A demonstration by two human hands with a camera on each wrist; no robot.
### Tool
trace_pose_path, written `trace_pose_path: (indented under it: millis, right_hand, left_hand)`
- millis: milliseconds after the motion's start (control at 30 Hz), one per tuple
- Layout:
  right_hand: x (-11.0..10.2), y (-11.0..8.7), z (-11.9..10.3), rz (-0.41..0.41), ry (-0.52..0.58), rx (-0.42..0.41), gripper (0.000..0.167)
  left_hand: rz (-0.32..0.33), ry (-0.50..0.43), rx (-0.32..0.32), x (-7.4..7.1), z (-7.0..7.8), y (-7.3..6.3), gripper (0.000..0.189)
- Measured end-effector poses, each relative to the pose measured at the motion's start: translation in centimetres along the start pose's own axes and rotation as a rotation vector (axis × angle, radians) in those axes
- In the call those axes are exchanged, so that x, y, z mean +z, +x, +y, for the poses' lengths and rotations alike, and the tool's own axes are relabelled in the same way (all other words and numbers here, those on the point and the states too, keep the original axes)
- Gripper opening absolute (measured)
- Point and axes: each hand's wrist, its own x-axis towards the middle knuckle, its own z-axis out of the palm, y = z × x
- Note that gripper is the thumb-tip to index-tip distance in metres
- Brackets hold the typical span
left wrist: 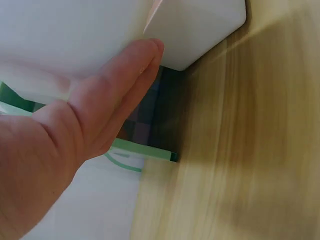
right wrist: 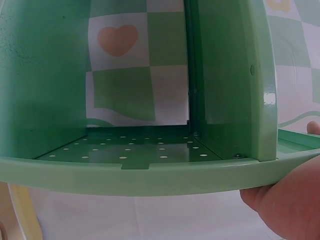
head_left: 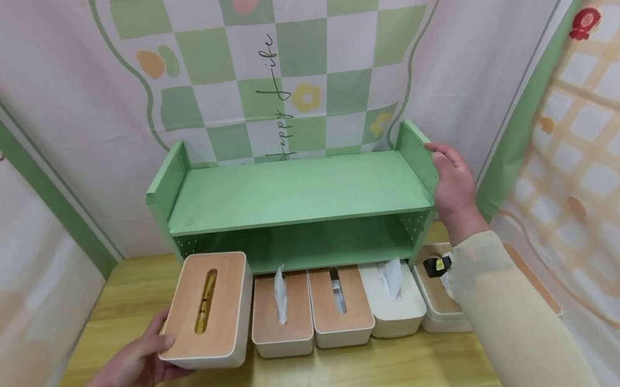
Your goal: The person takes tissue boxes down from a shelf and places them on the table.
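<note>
My left hand [head_left: 136, 365] grips a tissue box [head_left: 184, 314] by its near left corner, thumb at the lid's edge. The box is white with a wood-coloured lid, and something yellow with dark marks shows through its slot. It sits tilted, higher than the boxes beside it, before the left end of a green two-tier shelf [head_left: 298, 189]. My right hand [head_left: 454, 189] holds the shelf's right side panel [head_left: 417, 157] near its upper front. In the right wrist view, the thumb [right wrist: 290, 200] lies against the panel's outer edge.
Along the shelf's front stand a wood-lidded box with tissue [head_left: 283, 339], another wood-lidded box [head_left: 342, 322] and an all-white tissue box [head_left: 397, 309]. Further right, a box [head_left: 440, 318] with a black item [head_left: 436, 266] is partly behind my right sleeve. Printed curtains hang around the wooden table [head_left: 328, 382].
</note>
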Motion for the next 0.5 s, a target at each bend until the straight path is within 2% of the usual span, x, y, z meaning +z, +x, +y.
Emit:
trace_pose_path:
  millis: [200,333,500]
  right_hand:
    - [0.1,-0.1,-0.1,-0.007,0.014,0.019,0.046]
    - [0.1,-0.1,0.0,-0.004,0.015,0.019,0.046]
    - [0.1,-0.1,-0.1,0.0,0.008,0.015,0.045]
  left_hand:
    - [0.003,-0.033,-0.036,-0.2,-0.9,-0.6,0.075]
    - [0.026,-0.047,-0.057,-0.6,-1.7,-0.7,0.077]
    - [0.092,-0.024,-0.095,-1.1,-2.6,-0.5,0.079]
